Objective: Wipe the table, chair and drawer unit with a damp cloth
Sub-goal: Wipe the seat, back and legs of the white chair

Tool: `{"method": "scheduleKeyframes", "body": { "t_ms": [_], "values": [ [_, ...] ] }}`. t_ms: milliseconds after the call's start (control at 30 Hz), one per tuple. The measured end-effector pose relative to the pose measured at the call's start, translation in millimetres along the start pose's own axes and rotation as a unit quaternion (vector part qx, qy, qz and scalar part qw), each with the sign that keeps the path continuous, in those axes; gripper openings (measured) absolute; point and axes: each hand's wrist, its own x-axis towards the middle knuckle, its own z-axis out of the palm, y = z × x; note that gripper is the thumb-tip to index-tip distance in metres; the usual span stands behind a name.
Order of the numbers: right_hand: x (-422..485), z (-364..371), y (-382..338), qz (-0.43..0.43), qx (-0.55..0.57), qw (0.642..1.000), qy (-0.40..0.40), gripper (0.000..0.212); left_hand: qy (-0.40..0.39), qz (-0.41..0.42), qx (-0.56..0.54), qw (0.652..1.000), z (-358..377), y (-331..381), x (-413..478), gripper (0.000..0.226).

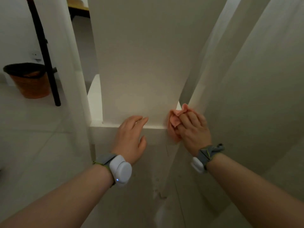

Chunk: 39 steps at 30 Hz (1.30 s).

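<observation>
A crumpled pink cloth [174, 124] is pressed by the right grip [192, 129], clenched on it, against a white chair [139, 71], while the left grip [131, 135], released, is laid flat beside it.

Both bare forearms reach forward and up from the bottom corners of the view, converging toward the middle. The left hand [130, 139] lies palm down with its fingers loosely spread and extended, the fingertips pointing up and to the right, the thumb splayed out to the side. The right hand [194, 130] is also palm down, its fingers curled and pressing onto a crumpled pink cloth [174, 125] that bunches out past the fingertips. Each wrist carries a white wrist device [120, 170] on a grey strap. The two hands are near each other but apart.
</observation>
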Motion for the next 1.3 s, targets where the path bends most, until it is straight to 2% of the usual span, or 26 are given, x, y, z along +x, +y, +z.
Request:
{"method": "scheduleKeyframes", "body": {
  "t_ms": [267, 433, 600, 733, 867, 1033, 1133, 1300],
  "values": [
    [56.8, -72.0, 63.2, 0.004, -0.041, 0.98, 0.196, 0.031, 0.068, 0.047, 0.005, 0.997, -40.8, 29.4, 49.3, 0.052],
    [84.5, -92.9, 113.0, -0.004, -0.051, 0.983, 0.174, 0.034, 0.133, 0.059, 0.023, 0.989, -80.6, 42.3, 81.6, 0.051],
    [113.2, -112.8, 143.2, 0.064, -0.012, 0.976, 0.206, 0.056, 0.204, 0.079, 0.068, 0.973, -121.4, 50.6, 105.2, 0.052],
    [143.6, -145.4, 158.5, 0.129, 0.037, 0.956, 0.26, 0.058, 0.248, 0.097, 0.112, 0.957, -157.5, 51.5, 117.0, 0.056],
    [174.0, -186.3, 172.2, 0.192, 0.111, 0.941, 0.256, 0.058, 0.265, 0.077, 0.138, 0.951, -187.0, 50.2, 123.9, 0.056],
    [211.7, -227.0, 170.5, 0.19, 0.152, 0.929, 0.279, 0.056, 0.288, 0.042, 0.161, 0.943, -216.9, 38.0, 124.3, 0.064],
    [234.0, -251.8, 160.3, 0.185, 0.167, 0.925, 0.288, 0.051, 0.302, 0.035, 0.114, 0.946, -224.1, 33.5, 123.7, 0.072],
    [283.7, -282.9, 84.3, 0.113, 0.176, 0.935, 0.287, 0.043, 0.313, 0.028, 0.005, 0.949, -229.2, 19.9, 112.7, 0.084]
  ]
}}
